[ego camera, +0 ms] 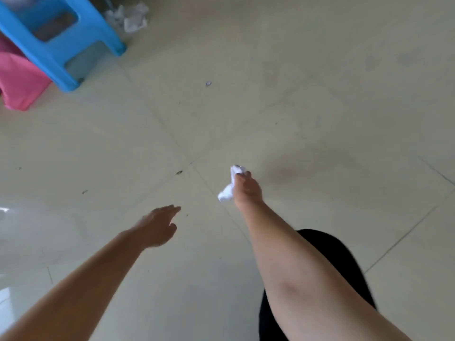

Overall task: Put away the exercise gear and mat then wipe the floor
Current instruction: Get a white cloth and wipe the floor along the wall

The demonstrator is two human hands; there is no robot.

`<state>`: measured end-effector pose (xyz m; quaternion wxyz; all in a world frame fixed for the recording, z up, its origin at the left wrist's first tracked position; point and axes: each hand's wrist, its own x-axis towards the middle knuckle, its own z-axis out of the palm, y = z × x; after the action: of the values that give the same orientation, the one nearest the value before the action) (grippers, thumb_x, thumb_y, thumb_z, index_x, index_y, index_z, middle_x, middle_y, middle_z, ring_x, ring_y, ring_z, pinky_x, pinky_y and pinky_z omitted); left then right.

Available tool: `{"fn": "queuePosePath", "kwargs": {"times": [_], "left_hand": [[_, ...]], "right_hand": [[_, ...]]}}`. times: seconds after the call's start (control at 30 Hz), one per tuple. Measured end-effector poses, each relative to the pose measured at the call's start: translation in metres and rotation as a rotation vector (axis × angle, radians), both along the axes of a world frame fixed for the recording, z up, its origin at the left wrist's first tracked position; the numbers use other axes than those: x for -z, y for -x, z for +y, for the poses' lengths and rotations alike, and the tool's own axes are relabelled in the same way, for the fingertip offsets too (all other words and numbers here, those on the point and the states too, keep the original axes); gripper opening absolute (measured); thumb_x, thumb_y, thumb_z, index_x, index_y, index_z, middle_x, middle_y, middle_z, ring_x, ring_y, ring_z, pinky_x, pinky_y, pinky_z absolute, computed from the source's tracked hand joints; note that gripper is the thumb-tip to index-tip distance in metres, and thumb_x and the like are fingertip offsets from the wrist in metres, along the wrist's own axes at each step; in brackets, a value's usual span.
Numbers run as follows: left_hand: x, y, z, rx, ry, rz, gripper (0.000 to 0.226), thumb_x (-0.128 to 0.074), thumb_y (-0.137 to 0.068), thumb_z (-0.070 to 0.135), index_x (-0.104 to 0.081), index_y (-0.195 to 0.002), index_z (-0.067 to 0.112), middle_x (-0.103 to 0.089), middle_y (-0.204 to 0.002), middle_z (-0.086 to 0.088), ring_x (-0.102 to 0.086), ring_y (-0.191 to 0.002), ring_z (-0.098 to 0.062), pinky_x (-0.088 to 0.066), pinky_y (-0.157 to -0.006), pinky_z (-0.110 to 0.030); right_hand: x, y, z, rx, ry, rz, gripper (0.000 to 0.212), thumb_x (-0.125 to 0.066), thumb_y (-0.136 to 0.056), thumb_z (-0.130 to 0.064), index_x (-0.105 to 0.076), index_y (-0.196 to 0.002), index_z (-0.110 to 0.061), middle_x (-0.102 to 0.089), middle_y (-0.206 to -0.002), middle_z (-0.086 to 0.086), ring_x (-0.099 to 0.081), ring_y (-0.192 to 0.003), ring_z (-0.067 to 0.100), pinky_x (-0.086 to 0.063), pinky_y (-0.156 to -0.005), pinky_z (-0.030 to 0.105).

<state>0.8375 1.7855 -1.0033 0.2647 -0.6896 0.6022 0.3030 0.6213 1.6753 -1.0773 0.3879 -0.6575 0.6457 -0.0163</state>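
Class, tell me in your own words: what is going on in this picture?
A person looks down at a tiled floor. Their right hand pinches a crumpled white tissue close to a dark smudge, seemingly to wipe it. The left hand is open, stretched forward and holding nothing. A blue plastic stool stands at the upper left beside something pink, with more crumpled white paper behind it.

Beige tiled floor [307, 70] — blue stool [56, 45].
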Motion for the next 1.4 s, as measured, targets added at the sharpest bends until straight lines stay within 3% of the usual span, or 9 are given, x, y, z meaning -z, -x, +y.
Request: {"fn": "queuePosePath", "kwargs": {"times": [0.1, 0.2, 0.43, 0.6, 0.73, 0.9, 1.1, 1.23, 1.4], "left_hand": [[-0.055, 0.021, -0.072, 0.143, 0.063, -0.088, 0.058, -0.039, -0.1, 0.028, -0.021, -0.155, 0.025, -0.019, -0.163, 0.002, -0.019, -0.149, -0.015, -0.022, -0.12, -0.033], [-0.085, 0.041, -0.138, 0.245, 0.138, -0.122, 0.058, -0.041, -0.1, 0.029, -0.023, -0.154, 0.025, -0.02, -0.162, 0.001, -0.021, -0.148, -0.016, -0.022, -0.119, -0.033], [-0.027, 0.094, -0.228, 0.416, 0.136, -0.069, 0.055, -0.04, -0.101, 0.028, -0.024, -0.153, 0.026, -0.018, -0.163, 0.001, -0.024, -0.148, -0.019, -0.023, -0.119, -0.035], [0.059, 0.146, -0.259, 0.474, 0.045, -0.004, 0.058, -0.035, -0.1, 0.022, -0.017, -0.155, 0.03, 0.003, -0.165, 0.004, -0.013, -0.15, -0.02, -0.022, -0.12, -0.04], [0.1, 0.187, -0.28, 0.502, 0.118, 0.045, 0.066, -0.035, -0.096, 0.013, -0.009, -0.156, 0.028, 0.011, -0.164, 0.001, -0.003, -0.151, -0.022, -0.025, -0.118, -0.045], [0.123, 0.215, -0.335, 0.451, 0.242, 0.035, 0.075, -0.039, -0.094, 0.01, 0.0, -0.156, 0.024, 0.016, -0.163, 0.0, 0.003, -0.152, -0.024, -0.029, -0.114, -0.045], [0.14, 0.238, -0.377, 0.489, 0.139, 0.062, 0.079, -0.042, -0.093, 0.015, 0.002, -0.155, 0.035, 0.018, -0.163, 0.007, 0.008, -0.151, -0.023, -0.03, -0.114, -0.052], [0.135, 0.24, -0.389, 0.503, -0.065, 0.095, 0.08, -0.039, -0.094, 0.015, 0.008, -0.154, 0.035, 0.026, -0.16, 0.008, 0.016, -0.15, -0.023, -0.026, -0.115, -0.057], [0.128, 0.238, -0.403, 0.507, -0.167, 0.099, 0.083, -0.036, -0.092, 0.01, 0.013, -0.153, 0.036, 0.033, -0.157, 0.008, 0.023, -0.148, -0.024, -0.026, -0.115, -0.058]], "right_hand": [[-0.03, 0.004, -0.021, 0.018, 0.089, -0.135, 0.054, -0.067, -0.088, -0.039, -0.045, -0.135, -0.023, -0.056, -0.123, 0.011, -0.062, -0.108, 0.032, -0.047, -0.091, 0.037], [-0.03, 0.006, -0.03, -0.138, 0.273, 0.05, 0.051, -0.05, -0.098, -0.02, -0.036, -0.147, -0.022, -0.054, -0.127, 0.011, -0.059, -0.112, 0.033, -0.047, -0.091, 0.04], [0.07, 0.06, -0.032, -0.554, 0.452, 0.157, 0.04, -0.043, -0.087, -0.021, -0.072, -0.114, -0.015, -0.056, -0.138, 0.002, -0.056, -0.116, 0.029, -0.044, -0.101, 0.043], [0.127, 0.224, -0.07, 0.192, 0.412, 0.438, 0.039, -0.056, -0.081, -0.006, -0.067, -0.119, -0.007, -0.057, -0.135, 0.023, -0.057, -0.118, 0.047, -0.043, -0.106, 0.051], [0.121, 0.287, -0.116, 0.675, 0.123, 0.519, 0.056, -0.053, -0.087, -0.005, -0.045, -0.142, 0.002, -0.023, -0.157, 0.03, -0.03, -0.137, 0.054, -0.011, -0.12, 0.056], [0.139, 0.187, -0.109, 0.244, 0.508, 0.356, 0.049, -0.053, -0.091, -0.01, -0.053, -0.14, -0.01, -0.029, -0.158, 0.023, -0.029, -0.14, 0.053, -0.027, -0.114, 0.06], [0.121, 0.171, -0.102, -0.11, 0.341, 0.261, 0.053, -0.032, -0.102, -0.04, -0.033, -0.153, -0.028, -0.008, -0.167, 0.002, -0.012, -0.152, 0.035, -0.011, -0.123, 0.053], [0.101, 0.231, -0.106, 0.145, 0.052, 0.327, 0.066, -0.034, -0.093, -0.055, -0.033, -0.153, -0.028, -0.014, -0.165, 0.006, -0.029, -0.145, 0.043, -0.029, -0.114, 0.059], [0.073, 0.281, -0.132, 0.397, -0.28, 0.363, 0.075, -0.025, -0.099, -0.062, 0.001, -0.159, -0.025, 0.017, -0.165, 0.007, 0.001, -0.151, 0.042, -0.004, -0.121, 0.052]]}}
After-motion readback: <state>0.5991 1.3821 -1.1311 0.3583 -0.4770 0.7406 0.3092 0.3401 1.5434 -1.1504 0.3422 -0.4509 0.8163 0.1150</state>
